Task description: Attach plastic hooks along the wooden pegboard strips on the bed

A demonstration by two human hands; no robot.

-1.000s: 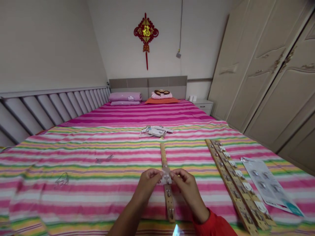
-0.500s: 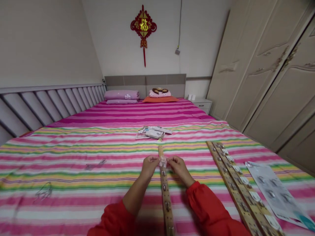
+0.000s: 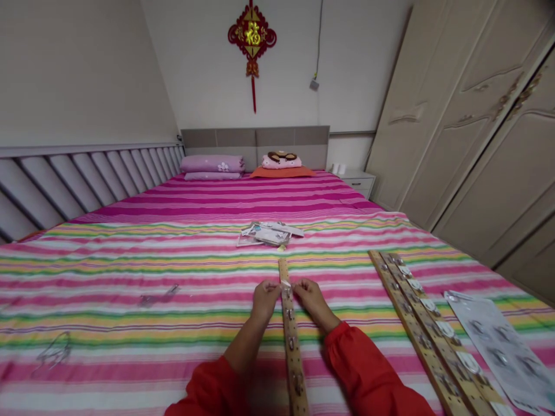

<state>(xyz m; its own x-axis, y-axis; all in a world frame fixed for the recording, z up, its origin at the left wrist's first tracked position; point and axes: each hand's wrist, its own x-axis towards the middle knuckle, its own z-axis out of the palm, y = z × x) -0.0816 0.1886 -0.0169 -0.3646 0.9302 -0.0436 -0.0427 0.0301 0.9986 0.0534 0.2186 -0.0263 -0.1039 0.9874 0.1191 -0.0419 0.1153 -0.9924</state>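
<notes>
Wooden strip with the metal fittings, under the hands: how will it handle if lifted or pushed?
Probably stiff: the wooden strip lies straight on the striped bedspread, with no visible sag. It rests flat, so rolling seems unlikely. The metal fittings along its face may catch the cloth when pushed and could add some weight, though how much is hard to judge.

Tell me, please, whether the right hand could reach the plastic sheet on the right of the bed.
Probably yes: only the two wooden strips lie between the right hand and the plastic sheet, flat on the bed.
</notes>
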